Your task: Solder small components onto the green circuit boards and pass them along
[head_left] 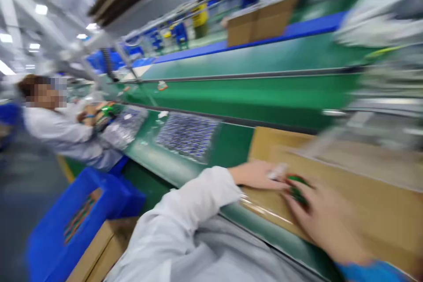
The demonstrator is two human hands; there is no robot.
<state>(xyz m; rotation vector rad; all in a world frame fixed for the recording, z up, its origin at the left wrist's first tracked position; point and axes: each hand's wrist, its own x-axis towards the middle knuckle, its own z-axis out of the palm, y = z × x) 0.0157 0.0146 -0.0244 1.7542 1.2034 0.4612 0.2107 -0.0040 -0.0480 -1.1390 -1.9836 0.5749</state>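
Observation:
A small green piece with a reddish edge is between my two hands, low over a brown cardboard sheet. Blur and fingers hide its exact kind. From the left, my left hand pinches its near end, with something whitish around the fingertips. My right hand, smeared by motion, curls its thumb and fingers around the other side. Left of my hands, a clear bag of many small blue-and-silver parts lies flat on the green bench.
A co-worker in a white coat handles green items beside another clear bag. Below left stand a blue bin holding board-like pieces and a cardboard box. A green conveyor runs behind; blurred clear trays rise at right.

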